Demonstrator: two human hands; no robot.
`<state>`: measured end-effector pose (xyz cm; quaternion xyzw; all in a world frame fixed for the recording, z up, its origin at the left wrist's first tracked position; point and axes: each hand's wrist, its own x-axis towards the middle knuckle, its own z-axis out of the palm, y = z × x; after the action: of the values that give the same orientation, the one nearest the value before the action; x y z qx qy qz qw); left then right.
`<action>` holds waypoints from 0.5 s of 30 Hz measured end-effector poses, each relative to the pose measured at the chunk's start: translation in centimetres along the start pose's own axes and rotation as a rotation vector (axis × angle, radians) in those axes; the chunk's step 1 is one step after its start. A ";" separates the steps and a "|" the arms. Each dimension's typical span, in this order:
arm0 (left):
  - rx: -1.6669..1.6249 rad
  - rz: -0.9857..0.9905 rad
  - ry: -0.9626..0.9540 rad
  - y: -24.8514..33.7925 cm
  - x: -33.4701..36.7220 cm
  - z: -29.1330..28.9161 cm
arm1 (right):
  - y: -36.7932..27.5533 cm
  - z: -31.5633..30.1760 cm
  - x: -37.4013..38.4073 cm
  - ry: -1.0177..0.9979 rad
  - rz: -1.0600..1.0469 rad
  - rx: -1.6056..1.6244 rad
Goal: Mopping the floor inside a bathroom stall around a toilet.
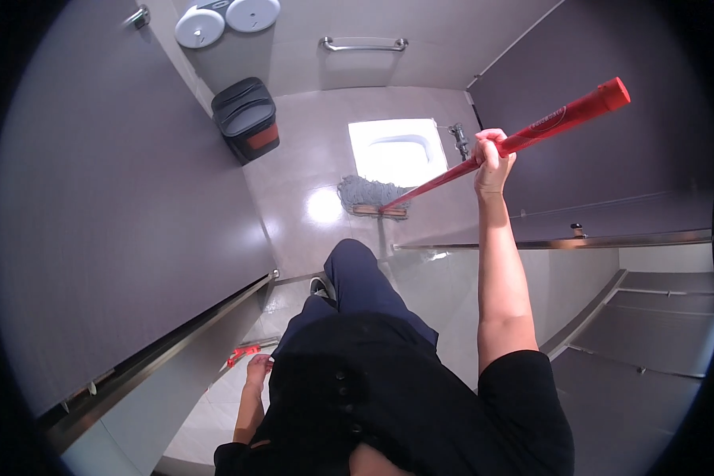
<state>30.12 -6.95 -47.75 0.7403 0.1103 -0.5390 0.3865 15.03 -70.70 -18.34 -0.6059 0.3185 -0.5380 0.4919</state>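
Observation:
My right hand (494, 163) is closed around the upper part of a red mop handle (567, 119), arm stretched out ahead. The handle slants down to the left, to a grey string mop head (373, 196) with a pale clamp bar. The strings lie on the floor against the near edge of a white squat toilet (398, 147). Low at my left side, my left hand (259, 370) has its fingers curled beside my trouser leg. What those fingers hold, if anything, is hidden. Just past it shows a red squeegee-like head (244, 354) with a thin dark bar.
Grey stall partitions (127, 198) stand close on the left and right (603, 135). A black bin (246, 119) sits by the left wall. Beyond the toilet are a grab bar (365, 45) and two round paper dispensers (199, 28). A flush valve (458, 141) stands right of the toilet.

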 end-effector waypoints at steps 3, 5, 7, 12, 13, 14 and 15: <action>0.023 -0.039 -0.013 1.8 0.6 0.8 | 0.0 -0.4 0.3 0.018 0.012 -0.038; 0.014 -0.041 -0.037 3.0 0.8 1.3 | 0.3 -0.7 0.9 0.009 0.014 -0.014; 0.011 -0.034 -0.042 3.7 1.1 1.6 | 0.3 -0.6 1.7 0.007 0.024 -0.011; 0.124 -0.049 -0.042 5.1 1.5 2.2 | 1.9 0.1 4.6 0.001 0.032 0.031; 0.129 -0.052 -0.037 5.2 1.5 2.2 | 2.2 0.3 5.3 -0.002 0.026 0.030; 0.117 -0.061 -0.048 5.2 1.6 2.4 | 2.5 0.4 6.1 -0.021 0.035 0.050; 0.106 -0.072 -0.058 5.2 1.7 2.6 | 2.7 0.5 6.9 -0.015 0.041 0.053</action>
<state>31.97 -12.71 -47.14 0.7395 0.0969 -0.5786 0.3300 17.43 -77.76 -18.54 -0.5902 0.3127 -0.5314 0.5210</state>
